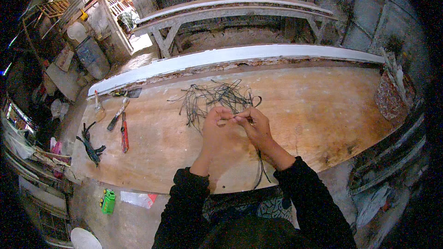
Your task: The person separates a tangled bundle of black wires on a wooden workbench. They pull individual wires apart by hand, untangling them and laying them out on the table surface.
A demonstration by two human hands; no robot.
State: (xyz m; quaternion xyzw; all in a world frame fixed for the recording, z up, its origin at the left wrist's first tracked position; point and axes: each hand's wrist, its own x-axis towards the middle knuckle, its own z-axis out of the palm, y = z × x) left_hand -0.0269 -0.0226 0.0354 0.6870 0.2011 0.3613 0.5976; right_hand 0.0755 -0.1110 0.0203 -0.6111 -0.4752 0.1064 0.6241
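Observation:
My left hand (217, 119) and my right hand (255, 125) meet above the middle of the wooden table (323, 115), both with fingertips pinched together. They hold a thin dark cord between them, and only a little of it shows at the fingertips. Below my right wrist, loose dark strands (260, 166) trail down to the table's near edge. Just beyond my hands lies a tangled pile of thin dark cords (214, 94).
At the table's left lie a red-handled tool (124, 134), a scraper (118, 114), a brush (98, 108) and a black bundle (91, 146). A long white-topped beam (230, 56) borders the far side. A green toy truck (108, 201) is on the floor, near left.

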